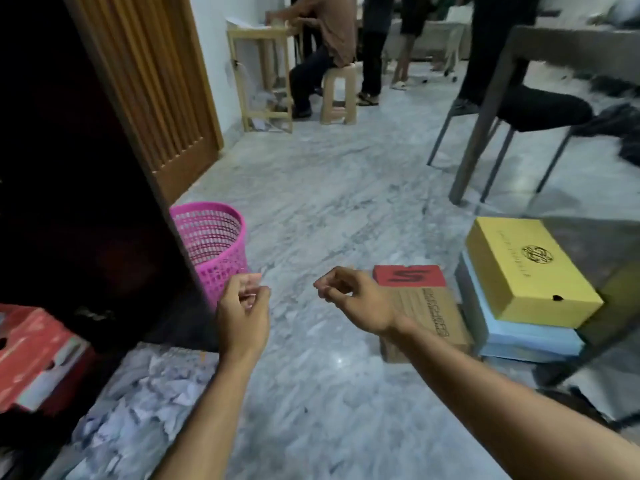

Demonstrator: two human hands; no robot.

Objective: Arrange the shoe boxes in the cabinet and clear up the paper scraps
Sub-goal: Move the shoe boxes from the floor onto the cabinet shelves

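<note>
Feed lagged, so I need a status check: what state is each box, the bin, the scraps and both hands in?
Yellow box: lid shut, stacked on blue box.
Blue box: on the floor.
Brown box: closed, on the floor.
Red box: lower left, blurred.
Pink bin: upright.
Paper scraps: piled on floor.
Left hand: fingers curled.
Right hand: pinched, apparently empty.

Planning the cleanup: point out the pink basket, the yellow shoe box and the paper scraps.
pink basket [216, 242]: head view, mesh wall.
yellow shoe box [519, 268]: head view, lid top.
paper scraps [145, 403]: head view, middle of pile.
</note>
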